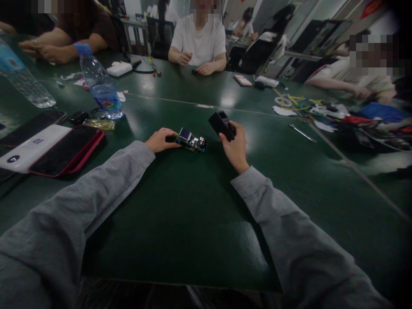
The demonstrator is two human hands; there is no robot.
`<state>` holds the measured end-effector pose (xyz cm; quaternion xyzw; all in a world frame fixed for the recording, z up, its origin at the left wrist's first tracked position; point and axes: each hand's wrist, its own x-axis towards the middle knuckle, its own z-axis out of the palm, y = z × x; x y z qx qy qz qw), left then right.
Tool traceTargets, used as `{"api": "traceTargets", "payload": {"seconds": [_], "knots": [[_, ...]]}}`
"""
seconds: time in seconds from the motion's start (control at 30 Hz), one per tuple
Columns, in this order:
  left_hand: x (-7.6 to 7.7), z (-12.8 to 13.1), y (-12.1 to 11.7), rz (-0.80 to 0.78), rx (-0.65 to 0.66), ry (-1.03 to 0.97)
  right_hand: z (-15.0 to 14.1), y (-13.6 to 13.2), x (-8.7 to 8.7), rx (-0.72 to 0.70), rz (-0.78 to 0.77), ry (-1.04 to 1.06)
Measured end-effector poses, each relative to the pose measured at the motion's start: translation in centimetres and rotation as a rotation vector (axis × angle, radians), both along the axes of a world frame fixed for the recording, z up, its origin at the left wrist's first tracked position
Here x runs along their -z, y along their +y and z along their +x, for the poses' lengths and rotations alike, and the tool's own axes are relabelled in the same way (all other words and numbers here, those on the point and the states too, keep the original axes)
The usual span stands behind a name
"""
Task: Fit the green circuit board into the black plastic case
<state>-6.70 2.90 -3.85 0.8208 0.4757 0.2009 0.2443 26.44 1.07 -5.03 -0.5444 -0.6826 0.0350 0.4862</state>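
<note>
My left hand (163,140) grips the left end of a small circuit board (193,141) between thumb and fingers. The board has a little grey display (185,134) on its left part and silvery and blue components at its right end. My right hand (235,143) is closed around a black box-shaped casing (221,125), tilted and raised a little over the green table (193,206). The casing is just right of the board, with a gap between them. Its inside cannot be made out.
On the left lie phones (66,150), with a water bottle (102,86) behind them and another bottle (27,75) further left. A wrench (302,133) and a heap of tangled cables (337,116) are on the right. People sit across the table.
</note>
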Motion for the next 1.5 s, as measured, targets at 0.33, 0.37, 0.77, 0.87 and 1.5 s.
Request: {"api": "traceTargets", "payload": {"seconds": [0.33,0.37,0.77,0.87,1.5], "knots": [[-0.2,0.1,-0.2,0.010,0.002,0.001,-3.0,-1.9,-1.0,-0.219,0.047,0.126],[-0.2,0.1,-0.2,0.014,0.001,0.002,-3.3,-2.2,-1.1,-0.256,0.037,0.140],[-0.2,0.3,-0.2,0.004,-0.029,-0.012,-4.9,-4.1,-2.4,-0.517,-0.104,0.170],[-0.2,0.3,-0.2,-0.015,-0.035,-0.007,-4.8,-4.2,-2.7,-0.527,-0.109,0.160],[-0.2,0.2,-0.1,0.016,-0.018,-0.043,-4.2,-3.8,-2.3,-0.614,-0.208,-0.051]]}}
